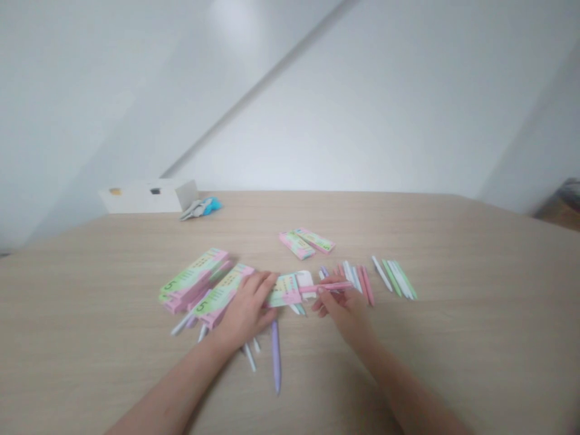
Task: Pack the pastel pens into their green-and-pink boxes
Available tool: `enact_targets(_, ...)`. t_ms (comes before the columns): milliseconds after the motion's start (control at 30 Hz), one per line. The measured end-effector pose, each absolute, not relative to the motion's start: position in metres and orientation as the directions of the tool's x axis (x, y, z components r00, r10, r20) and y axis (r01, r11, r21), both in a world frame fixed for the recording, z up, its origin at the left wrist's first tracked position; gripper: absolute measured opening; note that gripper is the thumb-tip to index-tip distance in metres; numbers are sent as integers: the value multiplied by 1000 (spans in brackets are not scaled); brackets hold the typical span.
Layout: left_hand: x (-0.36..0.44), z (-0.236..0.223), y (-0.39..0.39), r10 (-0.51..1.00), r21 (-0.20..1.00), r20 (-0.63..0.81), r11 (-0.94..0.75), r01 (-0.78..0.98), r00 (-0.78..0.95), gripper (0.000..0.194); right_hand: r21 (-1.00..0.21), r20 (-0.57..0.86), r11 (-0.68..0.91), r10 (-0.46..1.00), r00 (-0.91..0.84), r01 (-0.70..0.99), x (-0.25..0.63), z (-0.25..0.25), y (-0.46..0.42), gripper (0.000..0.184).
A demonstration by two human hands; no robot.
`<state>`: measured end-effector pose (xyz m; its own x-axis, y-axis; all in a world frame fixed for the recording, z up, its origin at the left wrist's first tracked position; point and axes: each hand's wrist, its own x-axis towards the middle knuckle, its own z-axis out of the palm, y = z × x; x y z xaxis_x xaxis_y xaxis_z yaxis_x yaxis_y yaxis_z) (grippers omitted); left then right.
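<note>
My left hand [247, 308] grips a small pink and green pen box [286, 291] with its white flap open toward the right. My right hand [342, 305] pinches a pink pen [326, 287] whose tip points into the open end of that box. A purple pen [275, 356] lies on the table just below my left hand, with a few white pens beside it.
A stack of pink and green boxes [199, 284] lies left of my hand, two more boxes [307, 241] sit farther back. Loose pens, pink [365, 284], white and green [394, 278], lie in rows to the right. A white box [149, 196] and a blue-grey item [202, 207] rest at the wooden table's far left edge.
</note>
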<state>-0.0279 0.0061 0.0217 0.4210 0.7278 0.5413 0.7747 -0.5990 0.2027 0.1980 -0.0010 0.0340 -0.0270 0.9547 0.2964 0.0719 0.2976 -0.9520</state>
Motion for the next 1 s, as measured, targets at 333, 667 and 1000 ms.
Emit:
enact_targets(333,-29,21,6,727,192,539,-598,778,426,63,-947,256,267,963,78,-179,198,32,1,36)
enact_targets(667,-30,20,7,727,198,552,-590,783,408,65,-936,351,351,936,19,8,199,26,2,35)
enact_targets(1000,-28,21,6,726,198,538,-604,772,429,64,-892,407,407,913,-41,197,201,17,6,32)
